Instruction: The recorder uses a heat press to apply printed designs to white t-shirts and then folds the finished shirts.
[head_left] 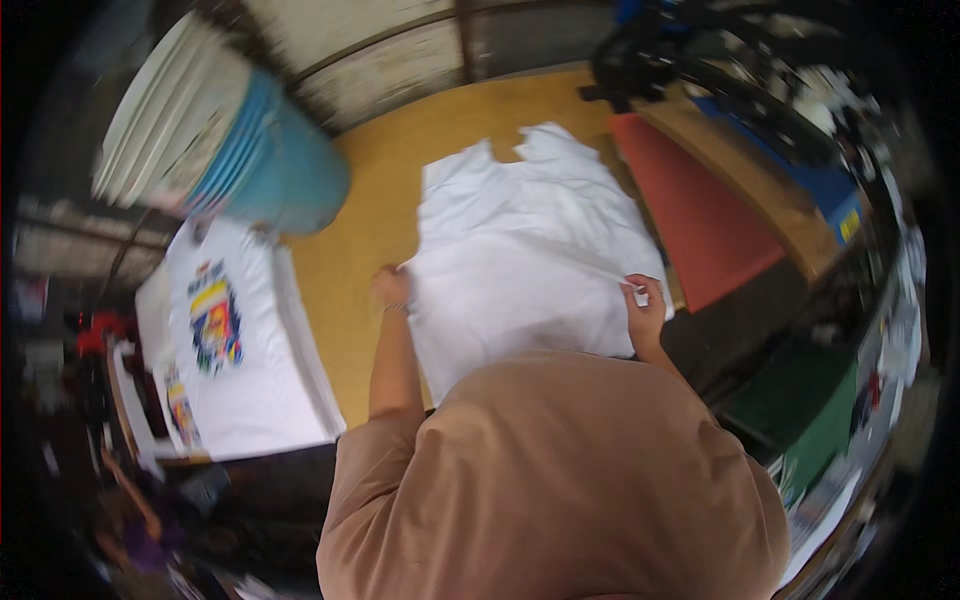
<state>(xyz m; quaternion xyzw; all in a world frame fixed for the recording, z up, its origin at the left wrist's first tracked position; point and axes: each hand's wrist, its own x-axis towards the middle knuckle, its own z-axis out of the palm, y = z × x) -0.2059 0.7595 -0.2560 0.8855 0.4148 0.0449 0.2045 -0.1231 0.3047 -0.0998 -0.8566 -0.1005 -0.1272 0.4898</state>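
Note:
In front of me a white shirt (510,300) lies spread on the yellow table, over more white cloth with cut-out edges at its far end. At the shirt's left edge, my left hand (392,287) is closed on the fabric, somewhat blurred. My right hand (645,305) pinches the opposite edge between thumb and fingers, and a fold of cloth is pulled tight from that corner. Left of the shirt lies a stack of printed white shirts (270,350), the top one bearing a colourful print.
On the yellow table (385,160), stacked buckets (265,150), white and blue, stand at the far left. A red board (690,210) and black machinery (700,70) flank the right side. Farther right is a green panel (800,410). Another person's arm (135,490) shows at lower left.

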